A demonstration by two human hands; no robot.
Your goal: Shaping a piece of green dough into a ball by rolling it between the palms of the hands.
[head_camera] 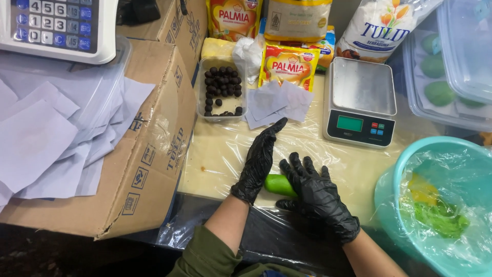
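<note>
Both my hands wear black gloves. A smooth green lump of dough [279, 184] lies on the plastic-wrapped work surface [225, 149] between them. My left hand [259, 160] stands on edge against the dough's left side, fingers straight and pointing away from me. My right hand [312, 192] lies over the dough's right end with fingers spread, covering part of it.
A clear tray of dark balls [221, 88] and small paper squares [277, 102] sit behind the hands. A digital scale [360, 101] stands at right, a teal bowl [435, 205] with green dough at far right, a cardboard box [148, 154] at left. Yellow packets line the back.
</note>
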